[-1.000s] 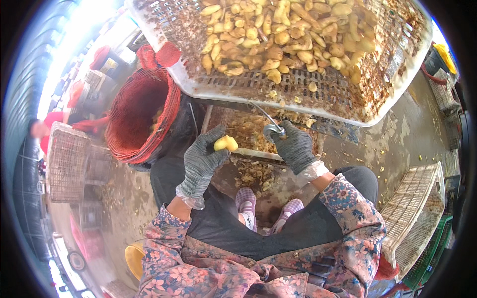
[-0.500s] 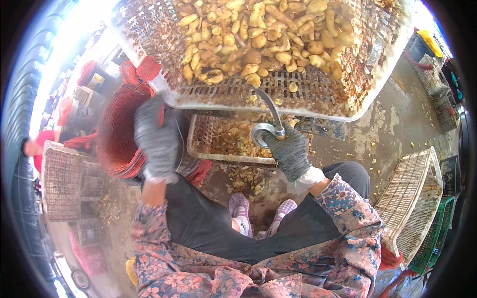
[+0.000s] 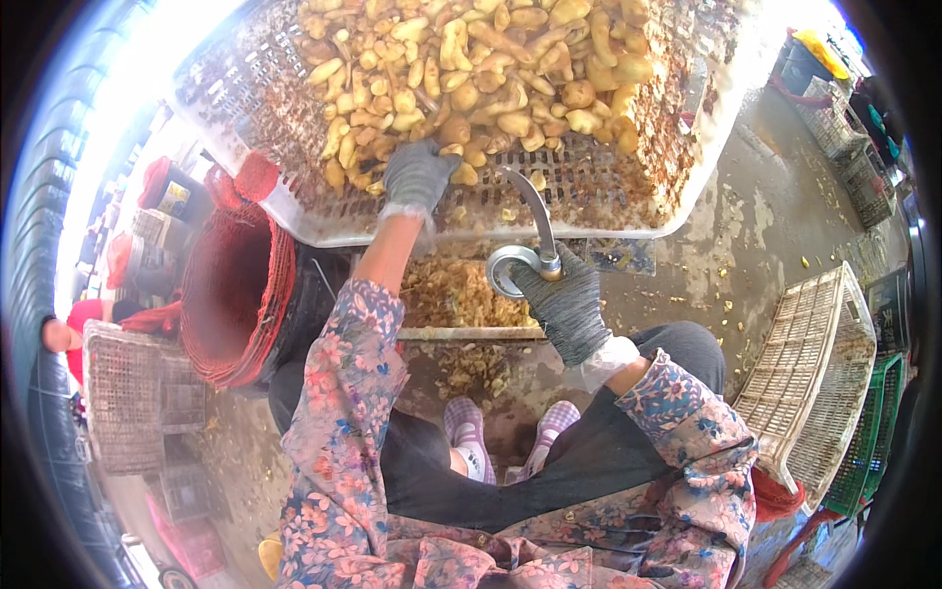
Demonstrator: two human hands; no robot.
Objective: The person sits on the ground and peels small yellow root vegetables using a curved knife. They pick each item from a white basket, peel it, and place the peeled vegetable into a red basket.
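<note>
My left hand (image 3: 420,181), in a grey glove, is at the upper centre of the frame, reaching over the near edge of a heap of yellow, knobbly pieces (image 3: 481,74). Its fingers dip in among them, and I cannot tell whether they pinch one or lie loose. My right hand (image 3: 569,309), also gloved, is right of centre, closed around the handle of a curved blade (image 3: 543,224), whose metal ring sits beside my thumb and whose tip points up and left.

The heap lies in a stained white slotted tray (image 3: 618,233) across the top of the frame. Below it, at the centre, a lower tray (image 3: 471,334) holds scraps (image 3: 456,294). Left of that stands a bucket (image 3: 319,285) lined with red mesh (image 3: 283,294). My checked slippers (image 3: 466,422) are at lower centre. Pale crates (image 3: 800,358) stand at the right, beside a green crate (image 3: 871,432).
</note>
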